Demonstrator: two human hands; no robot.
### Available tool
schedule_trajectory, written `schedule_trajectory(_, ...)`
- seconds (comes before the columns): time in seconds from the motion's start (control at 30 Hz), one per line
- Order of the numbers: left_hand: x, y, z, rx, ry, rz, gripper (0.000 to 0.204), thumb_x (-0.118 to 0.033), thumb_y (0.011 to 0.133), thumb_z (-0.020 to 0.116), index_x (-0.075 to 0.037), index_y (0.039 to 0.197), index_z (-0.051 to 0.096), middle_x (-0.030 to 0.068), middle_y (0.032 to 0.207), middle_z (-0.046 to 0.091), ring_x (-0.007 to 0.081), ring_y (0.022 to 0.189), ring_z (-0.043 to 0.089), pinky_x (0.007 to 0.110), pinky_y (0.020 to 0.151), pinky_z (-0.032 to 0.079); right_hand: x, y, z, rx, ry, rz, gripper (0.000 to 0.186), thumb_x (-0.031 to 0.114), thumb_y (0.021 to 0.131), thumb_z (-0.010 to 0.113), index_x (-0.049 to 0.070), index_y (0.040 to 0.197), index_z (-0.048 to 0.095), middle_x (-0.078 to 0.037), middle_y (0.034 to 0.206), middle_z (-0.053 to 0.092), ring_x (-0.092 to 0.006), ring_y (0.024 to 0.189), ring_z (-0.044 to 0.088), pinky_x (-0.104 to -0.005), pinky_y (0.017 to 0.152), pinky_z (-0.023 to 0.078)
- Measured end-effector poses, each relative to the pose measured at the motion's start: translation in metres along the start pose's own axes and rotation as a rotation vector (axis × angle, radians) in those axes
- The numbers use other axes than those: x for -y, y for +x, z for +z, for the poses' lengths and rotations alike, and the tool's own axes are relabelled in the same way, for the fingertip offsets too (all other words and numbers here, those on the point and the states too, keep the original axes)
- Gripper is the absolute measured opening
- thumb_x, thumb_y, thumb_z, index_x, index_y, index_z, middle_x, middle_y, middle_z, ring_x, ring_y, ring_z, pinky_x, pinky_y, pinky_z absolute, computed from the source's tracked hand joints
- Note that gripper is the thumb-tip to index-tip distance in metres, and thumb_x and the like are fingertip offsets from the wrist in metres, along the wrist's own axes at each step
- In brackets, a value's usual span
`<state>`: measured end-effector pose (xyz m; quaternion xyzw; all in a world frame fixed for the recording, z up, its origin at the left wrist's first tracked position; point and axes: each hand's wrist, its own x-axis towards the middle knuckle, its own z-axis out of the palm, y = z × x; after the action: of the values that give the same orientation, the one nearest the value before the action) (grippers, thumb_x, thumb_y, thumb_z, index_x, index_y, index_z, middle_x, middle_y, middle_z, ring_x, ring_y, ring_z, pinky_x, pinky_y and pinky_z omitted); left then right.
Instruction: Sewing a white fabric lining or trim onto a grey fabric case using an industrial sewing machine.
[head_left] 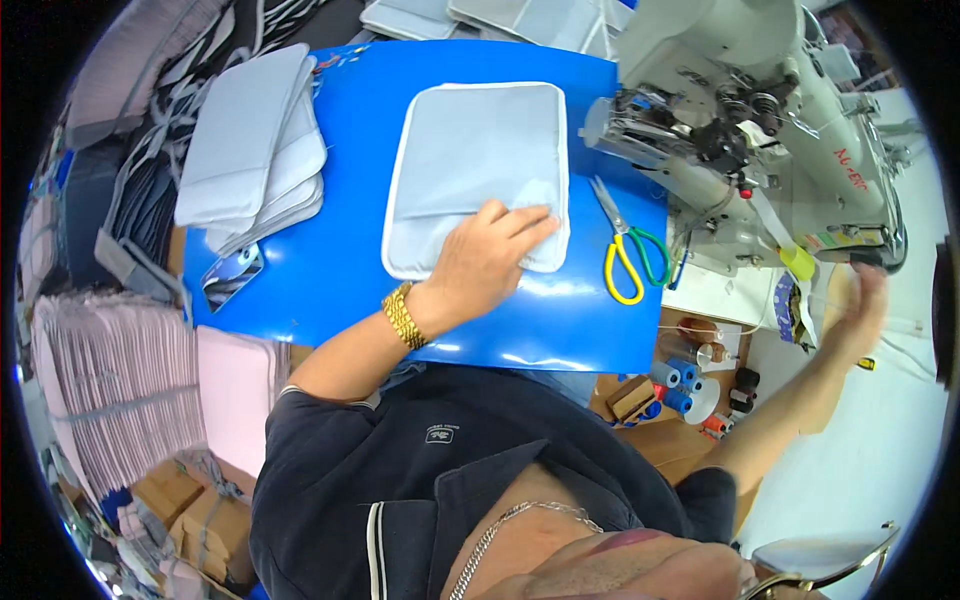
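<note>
A light grey padded fabric panel [480, 140] with white bound edges lies flat on the blue tabletop [350, 225]. My left hand [485, 255] rests on its lower right part, fingers stretched out and slightly apart, a gold band on the wrist. My right hand [862, 305] is raised at the far right, beside a dark part at the end of the pale sewing machine [735, 40]. Its fingers are blurred and partly hidden there, so any hold is unclear. Scissors [622, 240] with one yellow and one green handle lie between the panel and the machine.
Similar grey panels [240, 140] are stacked at the table's left, with a small picture card [233, 277] beside them. Pale pink bundled pieces [120, 385] stand lower left. Thread spools [680, 385] sit in an open compartment below the table's right edge. More panels [535, 20] lie beyond the far edge.
</note>
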<state>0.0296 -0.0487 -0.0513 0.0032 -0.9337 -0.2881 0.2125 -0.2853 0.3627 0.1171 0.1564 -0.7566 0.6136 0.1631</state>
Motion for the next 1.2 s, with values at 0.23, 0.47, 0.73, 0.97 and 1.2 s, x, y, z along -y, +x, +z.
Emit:
schedule_trajectory(0.23, -0.005, -0.125, -0.057, 0.024, -0.303, 0.051, 0.042, -0.032, 0.089, 0.081, -0.009, 0.123, 0.071, 0.0097, 0.126, 0.07, 0.031, 0.112, 0.065, 0.043, 0.099, 0.053, -0.052, -0.27, 0.276, 1.019, 0.155, 0.511, 0.052, 0.024, 0.096, 0.075, -0.002, 0.138, 0.06, -0.009, 0.121, 0.071, -0.0167, 0.108, 0.065, -0.0321, 0.099, 0.049)
schedule_trajectory(0.47, 0.111, -0.408, -0.236, -0.073, 0.658, -1.421, 0.059, -0.052, 0.091, 0.071, -0.004, 0.125, 0.073, 0.0187, 0.129, 0.071, 0.0368, 0.121, 0.066, 0.044, 0.1, 0.053, -0.005, -0.19, 0.251, 1.208, 0.001, 0.237, 0.047, 0.015, 0.101, 0.069, -0.004, 0.142, 0.058, -0.011, 0.132, 0.067, -0.0181, 0.119, 0.061, -0.0323, 0.106, 0.044)
schedule_trajectory(0.73, 0.124, -0.527, -0.23, -0.426, 0.649, -1.458, 0.082, -0.068, 0.076, 0.078, 0.005, 0.112, 0.072, 0.0268, 0.109, 0.074, 0.0427, 0.104, 0.07, 0.048, 0.094, 0.054, 0.041, -0.136, 0.234, 1.09, -0.162, -0.139, 0.033, 0.024, 0.11, 0.055, -0.001, 0.13, 0.067, -0.007, 0.118, 0.07, -0.0129, 0.108, 0.063, -0.0275, 0.097, 0.046)
schedule_trajectory(0.97, 0.018, -0.391, -0.285, -0.523, 0.982, -1.138, 0.035, -0.033, 0.104, 0.055, -0.002, 0.1, 0.07, 0.0201, 0.094, 0.072, 0.0399, 0.089, 0.069, 0.047, 0.08, 0.053, 0.105, -0.185, 0.23, 1.277, -0.046, -0.346, 0.008, 0.008, 0.097, 0.07, 0.0, 0.098, 0.07, -0.002, 0.091, 0.066, -0.0083, 0.083, 0.059, -0.0232, 0.072, 0.044)
schedule_trajectory(1.2, -0.034, -0.188, -0.284, -0.283, 0.432, -0.314, 0.017, -0.017, 0.097, 0.071, -0.003, 0.106, 0.074, 0.0114, 0.094, 0.072, 0.0255, 0.086, 0.067, 0.036, 0.08, 0.053, 0.182, -0.248, 0.254, 1.386, 0.053, -0.829, 0.025, 0.019, 0.077, 0.086, 0.004, 0.08, 0.067, -0.012, 0.094, 0.069, -0.028, 0.084, 0.066, -0.0372, 0.068, 0.05)
